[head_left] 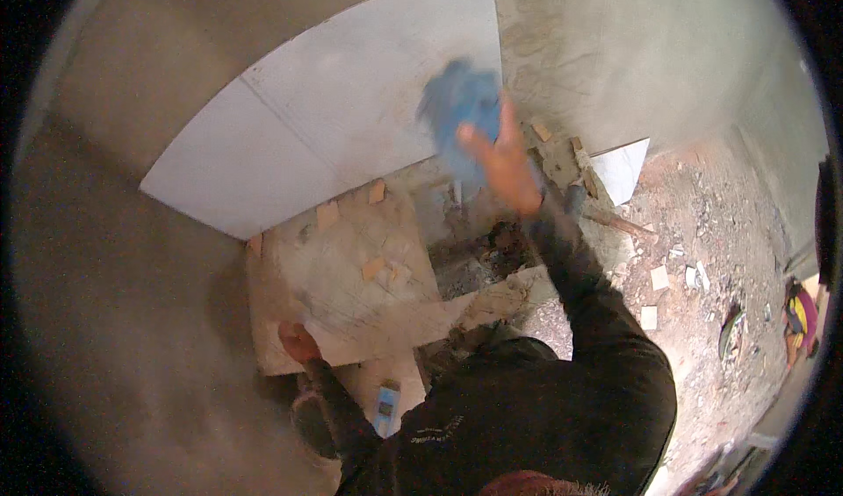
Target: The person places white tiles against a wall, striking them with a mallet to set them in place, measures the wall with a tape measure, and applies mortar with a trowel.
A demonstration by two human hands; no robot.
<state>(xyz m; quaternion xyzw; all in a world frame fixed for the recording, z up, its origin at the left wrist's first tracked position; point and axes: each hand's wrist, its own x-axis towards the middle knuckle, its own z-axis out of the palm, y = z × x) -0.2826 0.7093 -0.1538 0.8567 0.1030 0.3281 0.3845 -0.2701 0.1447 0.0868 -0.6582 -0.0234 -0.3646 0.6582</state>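
Observation:
My right hand [505,164] is raised before the white wall tiles [351,75], holding a blue cloth [461,114] between thumb and fingers. Motion blurs both the cloth and the hand, so whether the cloth touches the tile is hard to tell. Two large tiles stand side by side on the wall, a thin joint between them. Down at the left, my left hand [299,342] rests on or just above the dusty slab [342,312]; its fingers are too indistinct to read. Small tan pieces [327,214] sit along the tiles' lower edge.
A rectangular opening [479,263] with rubble breaks the slab. To its right lie a hammer [619,222] and a cut white tile piece [622,171]. Rubble and tile scraps [659,276] cover the floor at right. A blue and white item [385,406] stands below the slab.

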